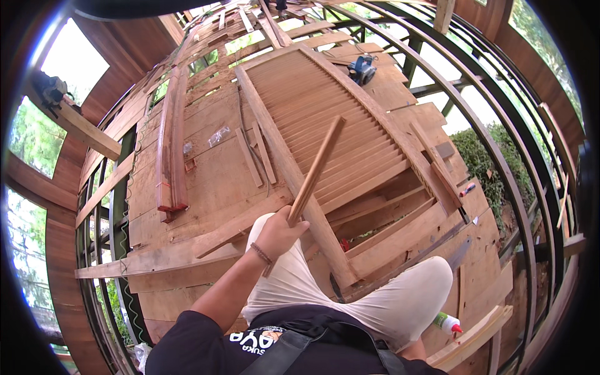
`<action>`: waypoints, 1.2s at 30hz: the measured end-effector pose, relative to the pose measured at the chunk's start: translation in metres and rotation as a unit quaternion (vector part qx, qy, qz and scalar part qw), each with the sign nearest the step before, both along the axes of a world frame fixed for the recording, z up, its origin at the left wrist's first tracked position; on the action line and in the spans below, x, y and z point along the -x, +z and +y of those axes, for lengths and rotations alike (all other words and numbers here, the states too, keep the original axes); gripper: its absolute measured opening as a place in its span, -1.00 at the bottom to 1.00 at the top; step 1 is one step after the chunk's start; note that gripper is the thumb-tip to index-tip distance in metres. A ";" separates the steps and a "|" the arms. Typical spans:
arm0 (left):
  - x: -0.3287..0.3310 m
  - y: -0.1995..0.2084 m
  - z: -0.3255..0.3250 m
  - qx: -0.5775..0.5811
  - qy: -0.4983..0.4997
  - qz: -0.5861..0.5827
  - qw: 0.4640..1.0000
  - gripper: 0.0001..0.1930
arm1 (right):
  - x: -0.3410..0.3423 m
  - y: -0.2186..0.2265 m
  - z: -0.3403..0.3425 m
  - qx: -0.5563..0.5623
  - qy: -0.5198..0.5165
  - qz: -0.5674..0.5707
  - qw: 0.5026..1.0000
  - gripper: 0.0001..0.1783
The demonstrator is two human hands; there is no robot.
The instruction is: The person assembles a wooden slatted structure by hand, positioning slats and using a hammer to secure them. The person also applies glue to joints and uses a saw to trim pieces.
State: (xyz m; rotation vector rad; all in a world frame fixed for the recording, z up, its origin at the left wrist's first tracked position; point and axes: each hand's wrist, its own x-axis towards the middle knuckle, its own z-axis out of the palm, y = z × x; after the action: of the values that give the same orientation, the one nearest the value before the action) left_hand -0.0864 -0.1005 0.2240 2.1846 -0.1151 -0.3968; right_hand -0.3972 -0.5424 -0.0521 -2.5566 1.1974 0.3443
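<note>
My left hand (279,232) is closed around a long, narrow wooden slat (324,156), which points up and away to the right. Its upper end crosses over a louvred wooden panel (294,87) lying flat in front of me. Slats fill the far part of the panel's frame; its near end has an open gap showing wood pieces beneath. The hand is just above my left knee, beside the panel's left side rail (275,144). My right hand does not show; only a bit of skin appears low at the right, by my leg.
A blue power saw (362,69) rests beyond the panel. Reddish beams (172,137) and thin loose strips (250,157) lie left. A screwdriver (467,189), a saw blade (459,253) and a white glue bottle (447,323) are right. Dark metal joists (494,119) with open gaps flank the plywood.
</note>
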 end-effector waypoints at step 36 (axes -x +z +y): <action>0.000 -0.201 -0.049 0.086 0.449 0.105 0.883 -0.37 | -0.268 0.085 -0.031 -0.304 -0.363 -0.402 0.784 -0.15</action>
State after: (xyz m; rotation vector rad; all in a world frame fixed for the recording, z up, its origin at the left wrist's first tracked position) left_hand -0.0860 -0.1495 0.0232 1.7649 0.9206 -0.0736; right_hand -0.1288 -0.5738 0.0328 -1.2739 1.2832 -0.4421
